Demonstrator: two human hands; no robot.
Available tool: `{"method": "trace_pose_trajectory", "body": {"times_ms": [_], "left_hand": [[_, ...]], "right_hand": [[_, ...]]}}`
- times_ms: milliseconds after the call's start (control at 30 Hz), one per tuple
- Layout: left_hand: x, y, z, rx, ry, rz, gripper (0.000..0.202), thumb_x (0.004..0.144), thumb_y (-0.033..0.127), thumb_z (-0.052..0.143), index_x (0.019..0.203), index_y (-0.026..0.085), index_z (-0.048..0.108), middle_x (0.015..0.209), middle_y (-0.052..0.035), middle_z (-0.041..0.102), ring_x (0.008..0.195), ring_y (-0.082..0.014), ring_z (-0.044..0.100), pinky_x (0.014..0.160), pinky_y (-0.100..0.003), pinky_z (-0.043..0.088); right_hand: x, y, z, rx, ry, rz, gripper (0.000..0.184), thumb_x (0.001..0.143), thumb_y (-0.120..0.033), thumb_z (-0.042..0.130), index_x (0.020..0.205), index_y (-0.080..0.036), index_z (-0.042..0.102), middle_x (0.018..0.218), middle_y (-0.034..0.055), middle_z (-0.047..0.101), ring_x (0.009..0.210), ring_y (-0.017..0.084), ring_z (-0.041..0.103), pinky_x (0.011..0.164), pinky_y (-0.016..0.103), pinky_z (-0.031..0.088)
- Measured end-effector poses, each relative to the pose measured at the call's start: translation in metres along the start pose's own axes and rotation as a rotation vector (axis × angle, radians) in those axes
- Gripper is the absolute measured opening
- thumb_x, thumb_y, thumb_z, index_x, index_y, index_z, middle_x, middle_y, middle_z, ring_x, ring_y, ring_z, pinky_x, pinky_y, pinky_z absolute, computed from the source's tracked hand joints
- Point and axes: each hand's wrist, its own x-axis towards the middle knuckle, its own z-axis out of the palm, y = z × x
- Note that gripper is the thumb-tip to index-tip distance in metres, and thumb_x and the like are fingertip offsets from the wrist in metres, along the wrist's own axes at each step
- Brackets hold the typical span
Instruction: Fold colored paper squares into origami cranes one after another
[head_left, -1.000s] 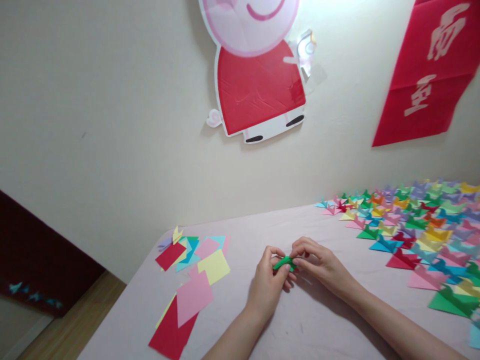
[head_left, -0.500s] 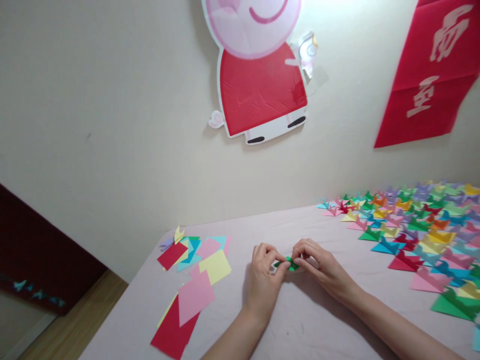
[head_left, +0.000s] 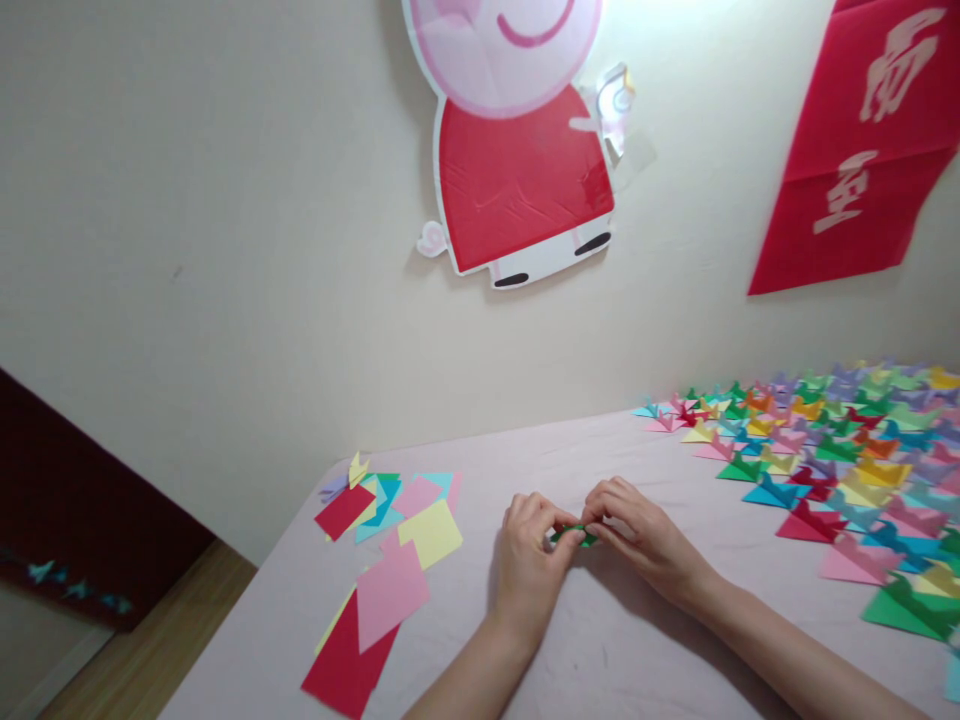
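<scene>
Across the pale pink cloth (head_left: 630, 660), folded paper figures (head_left: 885, 470) crowd the right side; loose paper sheets (head_left: 391, 598) lie at left. Between these groups, the person's right hand (head_left: 637, 530) and left hand (head_left: 529, 545) face each other, each grip pinched on one small green paper piece (head_left: 589, 540). Its long axis runs roughly left to right, from one hand to the other. Neither hand is nearer: both touch it. Left thumb covers part; fold details unclear.
</scene>
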Motion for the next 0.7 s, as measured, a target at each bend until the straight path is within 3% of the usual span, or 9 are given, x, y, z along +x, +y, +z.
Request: {"method": "trace_pose_trajectory", "body": {"times_ms": [233,500,700], "left_hand": [[0.000,0.000,0.000,-0.023,0.030,-0.014,0.017,0.085,0.013,0.065,0.070,0.021,0.061,0.075,0.0010,0.060,0.083,-0.0199,0.052,0.076,-0.032,0.037],[0.001,-0.003,-0.001,0.131,-0.074,0.046,0.007,0.088,0.020,0.065,0.084,0.025,0.068,0.082,0.0000,0.066,0.086,-0.0210,0.053,0.076,-0.035,0.034],[0.003,-0.001,-0.006,0.159,-0.046,0.050,0.010,0.088,0.018,0.067,0.080,0.024,0.068,0.081,0.0003,0.066,0.088,-0.0210,0.053,0.078,-0.035,0.033]], "right_hand": [[0.001,-0.001,-0.001,-0.022,-0.002,0.015,0.029,0.097,-0.042,0.050,0.079,-0.023,0.064,0.077,0.0051,0.064,0.080,0.022,0.055,0.073,0.035,0.045],[0.000,0.008,-0.005,-0.040,-0.053,0.060,0.035,0.095,-0.048,0.052,0.073,-0.024,0.065,0.072,0.0040,0.063,0.075,0.021,0.053,0.070,0.034,0.044],[0.001,0.006,-0.008,-0.032,-0.016,0.075,0.033,0.096,-0.046,0.051,0.077,-0.024,0.064,0.077,0.0046,0.063,0.080,0.022,0.054,0.075,0.036,0.044]]}}
